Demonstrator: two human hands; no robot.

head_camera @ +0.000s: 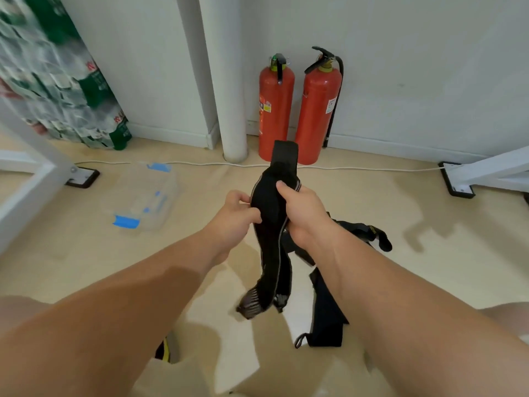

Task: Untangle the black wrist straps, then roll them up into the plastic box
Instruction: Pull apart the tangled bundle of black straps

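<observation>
Reaching in on two bare forearms (pixel 114 325) from the near edge. Clenches the right hand (pixel 303 213) round the middle of one black wrist strap (pixel 267 207), thumb on top, likely to bear its weight; pinches the strap's edge just beside it with the fingers (pixel 252 217) of the left hand (pixel 234 216), seemingly to work a fold free. Holds it upright in the air, one end standing above the fingers and the patterned ends dangling below, probably so that loops fall open. Leaves the other straps (pixel 326 319) on the floor (pixel 429 267) beneath and right of the fingers, apparently not yet sorted; cannot tell whether they are tied to the held one. Has the plastic box (pixel 146 199) on the floor left of the fingers, well apart, too blurred to judge its contents. Beyond the fingers, two fire extinguishers (pixel 276 110) against the wall (pixel 400 67)
</observation>
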